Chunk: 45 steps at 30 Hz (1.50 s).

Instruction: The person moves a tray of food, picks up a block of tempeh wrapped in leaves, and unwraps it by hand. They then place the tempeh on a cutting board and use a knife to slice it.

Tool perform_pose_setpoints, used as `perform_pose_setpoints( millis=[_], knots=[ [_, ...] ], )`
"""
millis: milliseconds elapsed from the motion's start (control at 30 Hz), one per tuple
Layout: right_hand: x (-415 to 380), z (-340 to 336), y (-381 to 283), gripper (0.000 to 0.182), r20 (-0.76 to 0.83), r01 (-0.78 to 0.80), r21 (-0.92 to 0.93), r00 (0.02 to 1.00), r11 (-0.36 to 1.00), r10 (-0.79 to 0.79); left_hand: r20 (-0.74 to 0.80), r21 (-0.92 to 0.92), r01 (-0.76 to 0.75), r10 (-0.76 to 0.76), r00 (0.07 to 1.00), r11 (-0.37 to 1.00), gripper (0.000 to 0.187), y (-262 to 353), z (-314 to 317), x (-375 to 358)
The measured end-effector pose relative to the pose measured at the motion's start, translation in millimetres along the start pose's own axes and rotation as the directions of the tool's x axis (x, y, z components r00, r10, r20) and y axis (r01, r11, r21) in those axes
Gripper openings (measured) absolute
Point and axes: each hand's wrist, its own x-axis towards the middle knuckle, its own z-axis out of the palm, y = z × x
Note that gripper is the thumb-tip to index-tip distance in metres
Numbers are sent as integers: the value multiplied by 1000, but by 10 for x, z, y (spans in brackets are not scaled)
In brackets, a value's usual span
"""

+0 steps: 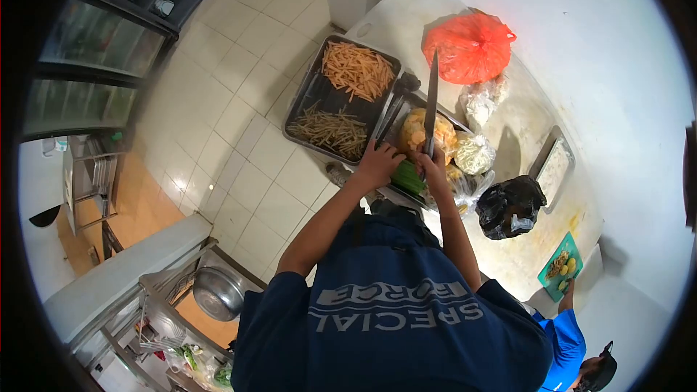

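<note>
My right hand (433, 165) is closed round the handle of a large knife (433, 98), its blade pointing away from me. Beside it, my left hand (380, 165) has its fingers curled at the edge of a dark tray, near a long black object (390, 117); what they grip is hard to make out. Between and below the hands lie long green vegetables (408, 176). A plastic bag with orange-yellow food (417, 129) sits just past the knife hand. Left of it, a black tray (306, 98) holds orange sticks (356, 69) and brownish-green sticks (330, 132).
On the pale table (396, 11) stand a red plastic bag (468, 47), a bag of shredded pale vegetable (474, 154), a black bag (510, 205) and a metal tray (555, 170). At right, a person in blue (563, 352) reaches to a green board (560, 265). A metal bowl (218, 294) sits behind left.
</note>
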Motion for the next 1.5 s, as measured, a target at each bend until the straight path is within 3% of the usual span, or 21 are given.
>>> perform_pose_setpoints(
  millis=[167, 400, 467, 533, 567, 667, 733, 767, 833, 933, 967, 1033, 1067, 1233, 1367, 1433, 1500],
  knots=[
    [19, -38, -12, 7, 80, -8, 17, 997, 1000, 7, 99, 23, -21, 18, 995, 1000, 72, 37, -126, 94],
    [27, -102, 13, 11, 163, -22, 28, 986, 999, 17, 4, 2, -64, 64, 998, 998, 74, 53, -184, 35],
    [-49, -162, -2, 14, 142, -12, -42, 990, 999, 18, -5, -24, -69, 69, 998, 997, 76, 108, -168, -10],
    [-70, -270, 9, 15, 103, 4, -62, 995, 998, 2, -192, -52, -110, 98, 976, 993, 76, 110, -116, -48],
    [-66, -328, 4, 16, 61, 24, -83, 998, 996, -19, -192, -52, -109, 97, 977, 993, 76, 108, -94, -54],
    [-63, -576, -21, 18, -44, 39, -89, 998, 995, -43, -155, -31, -22, 17, 988, 999, 74, 167, -73, 34],
    [-84, -715, -138, 19, -64, 27, -81, 997, 996, -32, -11, -298, 233, -248, 969, 926, 72, 243, -183, 183],
    [-105, -769, -204, 20, -86, 19, -68, 996, 998, -25, -4, -299, 236, -249, 969, 925, 72, 272, -247, 207],
    [-163, -872, -241, 23, -133, 9, -71, 991, 997, -18, 117, -119, 253, -239, 964, 960, 71, 342, -361, 244],
    [-263, -972, -267, 21, -121, 7, -36, 993, 999, -11, 106, 37, 303, -305, 946, 952, 74, 277, -24, 196],
    [-281, -991, -256, 21, -121, 7, -33, 993, 999, -11, 107, 39, 303, -305, 946, 952, 74, 210, -5, 211],
    [-326, -1042, -176, 22, -111, 51, -33, 992, 998, -54, 317, -86, 258, -219, 923, 962, 77, 131, -157, 270],
    [-351, -1061, -135, 22, -110, 50, -30, 993, 998, -53, 318, -84, 260, -221, 922, 962, 77, 151, -214, 285],
    [-411, -1009, 18, 20, -82, 16, -24, 997, 1000, -17, 425, 91, 183, -205, 882, 979, 85, 235, -410, 388],
    [-461, -952, 9, 19, -3, -1, 30, 1000, 1000, 1, 462, 179, 135, -204, 863, 975, 83, 355, -471, 380],
    [-454, -935, 35, 18, 32, 3, -37, 999, 999, -2, 284, 174, 121, -168, 944, 977, 76, 350, -301, 311],
    [-455, -918, 33, 17, 30, -7, -52, 999, 999, 9, 326, 162, 152, -198, 925, 975, 74, 409, -272, 330]
  ],
)
